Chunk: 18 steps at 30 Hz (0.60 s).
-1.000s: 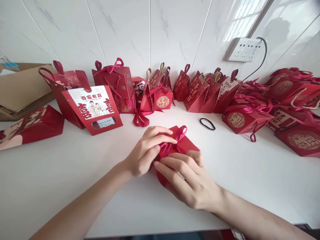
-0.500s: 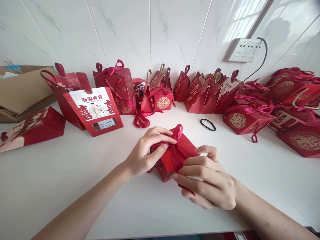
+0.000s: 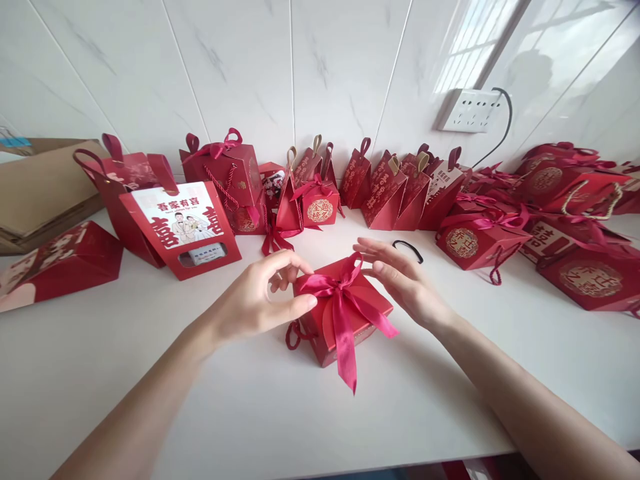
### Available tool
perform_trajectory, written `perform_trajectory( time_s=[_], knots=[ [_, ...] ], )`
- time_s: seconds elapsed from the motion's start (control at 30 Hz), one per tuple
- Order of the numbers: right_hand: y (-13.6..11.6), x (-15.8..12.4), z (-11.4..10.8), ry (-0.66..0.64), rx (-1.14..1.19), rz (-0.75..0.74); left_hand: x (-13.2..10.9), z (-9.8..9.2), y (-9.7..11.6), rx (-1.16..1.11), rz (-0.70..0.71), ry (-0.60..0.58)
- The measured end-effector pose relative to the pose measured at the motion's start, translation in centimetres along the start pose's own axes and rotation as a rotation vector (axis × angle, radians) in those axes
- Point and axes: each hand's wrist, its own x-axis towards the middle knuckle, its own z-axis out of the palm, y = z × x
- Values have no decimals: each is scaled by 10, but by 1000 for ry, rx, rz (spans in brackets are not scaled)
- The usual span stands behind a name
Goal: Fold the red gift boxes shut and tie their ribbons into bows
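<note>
A red gift box [image 3: 327, 343] sits on the white table, tied on top with a crimson satin ribbon bow [image 3: 345, 320]. Its two ribbon tails spread over the front and right of the lid, and a red cord handle [image 3: 299, 333] hangs at its left side. My left hand [image 3: 255, 297] is at the box's left edge, thumb and forefinger apart around the bow's left loop; whether they touch it I cannot tell. On the far right side, my right hand [image 3: 407, 283] holds nothing, its fingers stretched out close to the upright loop.
Several red gift boxes [image 3: 373, 200] line the tiled wall, with more heaped at the right [image 3: 590, 267]. A boxed card design with a couple [image 3: 193, 227] stands at left beside brown cardboard [image 3: 47, 180]. A black band [image 3: 407, 251] lies behind my right hand.
My right hand has left the ribbon tail in front and moved up behind the box's right side. My left hand has drawn back left, off the knot. The bow's tails now lie uncovered.
</note>
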Motion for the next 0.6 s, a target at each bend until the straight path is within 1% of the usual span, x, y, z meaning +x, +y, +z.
perform_trajectory(
  time_s=[0.1, 0.23, 0.33, 0.4, 0.47, 0.6],
  knots=[
    [-4, 0, 8, -28, 84, 29, 0, 0, 6, 33, -11, 1],
    [-8, -5, 14, 12, 114, 78, 0, 5, 7, 6, -21, 57],
    [-9, -9, 14, 56, 102, 53, -1, 7, 8, -6, -32, 87],
    [-10, -11, 13, 42, 115, 49, -1, 7, 9, -4, -36, 105],
    [-12, -13, 12, 1, 147, 69, -3, 6, 11, -29, -63, 92],
    [-13, -17, 13, -70, 230, 131, -5, 5, 13, -170, -178, -19]
  ],
)
